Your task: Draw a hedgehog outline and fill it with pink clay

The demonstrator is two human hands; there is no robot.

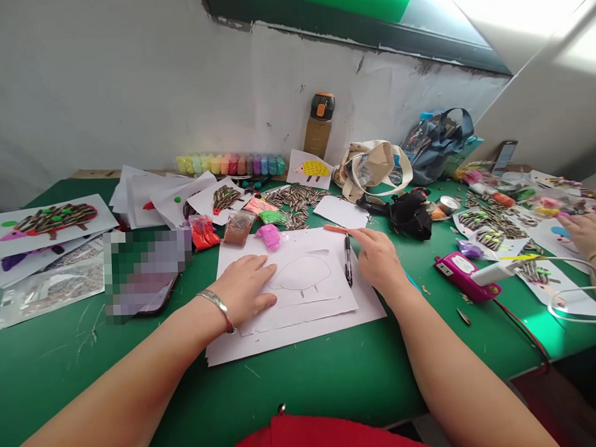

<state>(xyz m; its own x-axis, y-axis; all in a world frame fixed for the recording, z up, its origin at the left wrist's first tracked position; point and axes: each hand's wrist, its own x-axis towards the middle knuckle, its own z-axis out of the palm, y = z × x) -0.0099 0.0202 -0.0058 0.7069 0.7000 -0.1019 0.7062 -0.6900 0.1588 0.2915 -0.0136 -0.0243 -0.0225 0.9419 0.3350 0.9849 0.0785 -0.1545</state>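
Observation:
A white sheet with a pencil-like outline of a rounded animal on two short legs (300, 273) lies over larger white paper (374, 305). My left hand (247, 287) rests flat on the left side of the drawing, fingers spread, a silver bangle at the wrist. At the paper's upper right, my right hand (380, 260) has its fingertips closed at the end of a thin orange stick (335, 229); the thumb is mostly hidden. A black pen (348, 261) lies just left of that hand. Pink clay (269, 237) sits above the drawing.
Bagged clay (204, 233), sunflower seeds (297, 201) and a bottle (318, 126) stand behind. Finished seed pictures (48, 222) and a blurred-out phone-like item (146, 274) lie left. A magenta power strip (466, 276) and another person's hand (584, 233) are right.

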